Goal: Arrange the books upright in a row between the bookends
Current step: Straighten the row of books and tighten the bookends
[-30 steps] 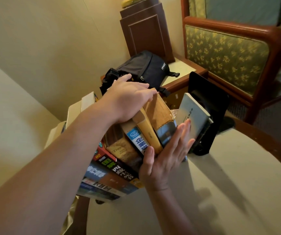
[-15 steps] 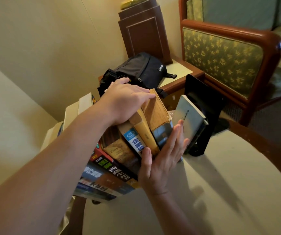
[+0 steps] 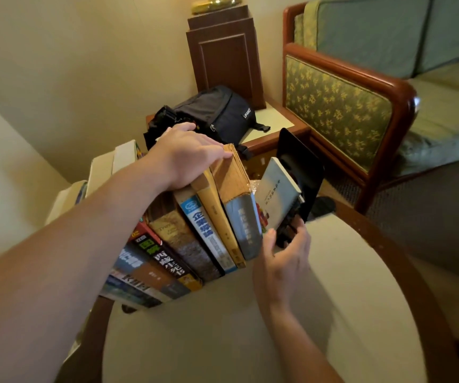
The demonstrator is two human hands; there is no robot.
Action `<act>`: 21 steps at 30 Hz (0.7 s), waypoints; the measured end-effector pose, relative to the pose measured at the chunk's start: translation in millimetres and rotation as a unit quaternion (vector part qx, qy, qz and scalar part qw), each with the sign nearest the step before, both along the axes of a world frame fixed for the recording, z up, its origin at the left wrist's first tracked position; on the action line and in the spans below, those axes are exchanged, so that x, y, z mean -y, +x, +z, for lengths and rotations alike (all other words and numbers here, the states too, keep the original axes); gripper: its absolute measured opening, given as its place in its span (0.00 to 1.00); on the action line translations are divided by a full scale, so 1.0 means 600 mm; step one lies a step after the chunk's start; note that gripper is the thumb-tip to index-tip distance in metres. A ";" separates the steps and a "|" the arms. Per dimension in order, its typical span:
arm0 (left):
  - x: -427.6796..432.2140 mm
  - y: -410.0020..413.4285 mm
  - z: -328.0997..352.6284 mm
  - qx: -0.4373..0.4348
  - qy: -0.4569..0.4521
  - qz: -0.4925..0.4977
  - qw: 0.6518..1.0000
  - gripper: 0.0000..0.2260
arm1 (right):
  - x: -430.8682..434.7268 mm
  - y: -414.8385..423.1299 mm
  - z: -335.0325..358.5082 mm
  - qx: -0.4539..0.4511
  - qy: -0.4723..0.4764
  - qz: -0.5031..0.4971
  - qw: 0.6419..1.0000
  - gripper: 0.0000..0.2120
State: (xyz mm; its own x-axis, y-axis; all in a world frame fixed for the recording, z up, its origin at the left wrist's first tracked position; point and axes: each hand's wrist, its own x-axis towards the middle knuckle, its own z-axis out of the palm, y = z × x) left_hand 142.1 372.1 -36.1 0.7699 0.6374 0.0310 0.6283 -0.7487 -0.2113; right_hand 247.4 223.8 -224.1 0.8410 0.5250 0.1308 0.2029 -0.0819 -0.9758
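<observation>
Counter [image 3: 250, 341]: round, wood-rimmed, carrying the row right out to the rim at 7 o'clock; risk of books dropping off there if shoved that way.
Row of books [image 3: 195, 239]: at centre, spines facing 5 o'clock, long axes running 5 to 11 o'clock, tops tipped toward 11, so not yet upright; likely to fan over if the press on top lets go.
Bookend [image 3: 303, 172]: black, at 2 o'clock of the row, near the rim; liable to skate outward under a hard push.
Slim book [image 3: 275, 192]: apart from the row, leaning toward 1 o'clock onto the bookend; room in the gap to slump flat.
Left hand [image 3: 184, 156]: flat, fingers straight, pressing on the book tops.
Right hand [image 3: 283, 258]: cupped at the slim book's lower corner, thumb on the cover; pinching or merely touching, cannot tell.
</observation>
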 end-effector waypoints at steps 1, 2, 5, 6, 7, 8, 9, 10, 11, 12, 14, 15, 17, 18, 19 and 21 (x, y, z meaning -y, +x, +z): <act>0.004 0.009 0.004 0.023 -0.043 0.007 0.999 0.33 | -0.002 0.003 -0.006 -0.016 0.021 -0.005 1.000 0.22; 0.014 0.015 0.010 0.010 -0.105 0.027 0.994 0.39 | -0.002 0.006 -0.003 -0.005 0.035 0.000 0.999 0.20; 0.019 0.018 0.019 -0.038 -0.096 0.028 0.994 0.43 | -0.013 0.022 0.006 0.078 0.022 0.011 0.997 0.16; 0.021 0.018 0.019 -0.034 -0.092 0.031 0.995 0.38 | -0.017 0.030 0.006 0.102 0.027 0.011 0.994 0.15; 0.022 0.020 0.015 -0.031 -0.074 0.022 0.996 0.29 | -0.019 0.034 0.010 0.129 0.028 0.016 0.991 0.15; 0.024 0.021 0.015 -0.034 -0.068 0.024 0.997 0.23 | -0.018 0.040 0.010 0.163 0.033 0.029 0.986 0.15; 0.025 0.023 0.016 -0.032 -0.064 0.018 0.997 0.21 | -0.016 0.046 0.010 0.203 0.041 0.052 0.977 0.16; 0.029 0.024 0.019 -0.038 -0.072 0.024 0.996 0.21 | -0.011 0.054 0.007 0.247 0.049 0.085 0.964 0.18; 0.026 0.024 0.018 -0.037 -0.069 0.031 0.996 0.21 | -0.006 0.063 -0.002 0.292 0.061 0.115 0.947 0.20; 0.023 0.023 0.018 -0.040 -0.068 0.030 0.996 0.21 | 0.000 0.074 -0.009 0.319 0.068 0.155 0.933 0.21; 0.020 0.023 0.017 -0.039 -0.065 0.032 0.997 0.21 | 0.013 0.088 -0.023 0.311 0.068 0.226 0.920 0.24; 0.018 0.023 0.015 -0.031 -0.065 0.031 0.997 0.21 | 0.019 0.092 -0.029 0.291 0.061 0.249 0.922 0.25; 0.020 0.025 0.014 -0.039 -0.057 0.029 0.997 0.20 | 0.029 0.098 -0.029 0.227 0.044 0.278 0.932 0.27; 0.021 0.027 0.015 -0.042 -0.056 0.030 0.997 0.20 | 0.033 0.100 -0.023 0.179 0.038 0.289 0.940 0.27; 0.019 0.028 0.013 -0.043 -0.051 0.032 0.997 0.21 | 0.034 0.102 -0.016 0.122 0.035 0.303 0.945 0.29; 0.013 0.026 0.012 -0.050 -0.053 0.035 0.997 0.20 | 0.030 0.105 0.000 0.010 0.026 0.340 0.940 0.33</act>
State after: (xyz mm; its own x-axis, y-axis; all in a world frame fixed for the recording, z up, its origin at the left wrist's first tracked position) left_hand 157.7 364.4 -28.9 0.7188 0.6859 -0.1132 0.6604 -0.7246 -0.1972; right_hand 310.5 205.7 -224.0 0.3110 0.9325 0.1837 0.2099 0.1212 -0.9702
